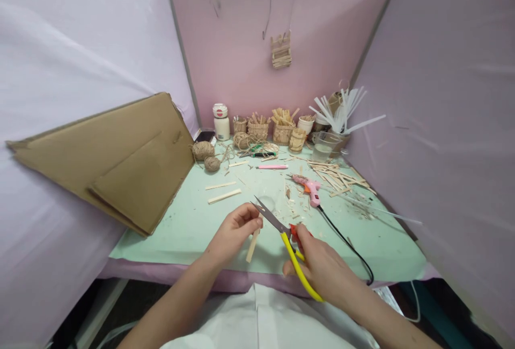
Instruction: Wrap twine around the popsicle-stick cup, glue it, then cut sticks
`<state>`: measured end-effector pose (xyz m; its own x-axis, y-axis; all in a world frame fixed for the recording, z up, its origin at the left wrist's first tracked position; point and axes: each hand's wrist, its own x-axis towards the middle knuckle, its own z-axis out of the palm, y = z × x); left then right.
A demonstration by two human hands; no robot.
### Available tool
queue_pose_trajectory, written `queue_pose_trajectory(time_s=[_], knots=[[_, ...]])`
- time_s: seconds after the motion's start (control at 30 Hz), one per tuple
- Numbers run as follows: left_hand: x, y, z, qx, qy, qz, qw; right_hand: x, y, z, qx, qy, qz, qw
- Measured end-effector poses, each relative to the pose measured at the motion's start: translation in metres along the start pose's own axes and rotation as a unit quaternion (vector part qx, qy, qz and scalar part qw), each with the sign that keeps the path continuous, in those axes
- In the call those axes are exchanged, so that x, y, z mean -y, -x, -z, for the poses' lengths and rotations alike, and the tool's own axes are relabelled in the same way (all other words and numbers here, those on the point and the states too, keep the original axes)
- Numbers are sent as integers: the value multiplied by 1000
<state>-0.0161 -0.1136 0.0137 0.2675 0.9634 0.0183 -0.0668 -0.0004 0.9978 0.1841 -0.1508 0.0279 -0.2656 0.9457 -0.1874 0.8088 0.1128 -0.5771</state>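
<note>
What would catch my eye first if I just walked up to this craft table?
Probably the yellow-handled snips in the right hand, blades open toward a wooden stick pinched by the left hand, at the table's near edge. Behind them a pink glue gun lies mid-table, and a big cardboard sheet leans at left.

I see through one head-worn camera, looking forward and down at the green table (193,225) from close range; the pink back wall (249,43) stands at twelve o'clock.
</note>
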Motion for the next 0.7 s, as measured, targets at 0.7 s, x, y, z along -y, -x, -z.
queue_pose_trajectory(time_s=[0.7], knots=[[2,2,-7,0,30,-13,999,-1,3,-2,59,-100,40,992]])
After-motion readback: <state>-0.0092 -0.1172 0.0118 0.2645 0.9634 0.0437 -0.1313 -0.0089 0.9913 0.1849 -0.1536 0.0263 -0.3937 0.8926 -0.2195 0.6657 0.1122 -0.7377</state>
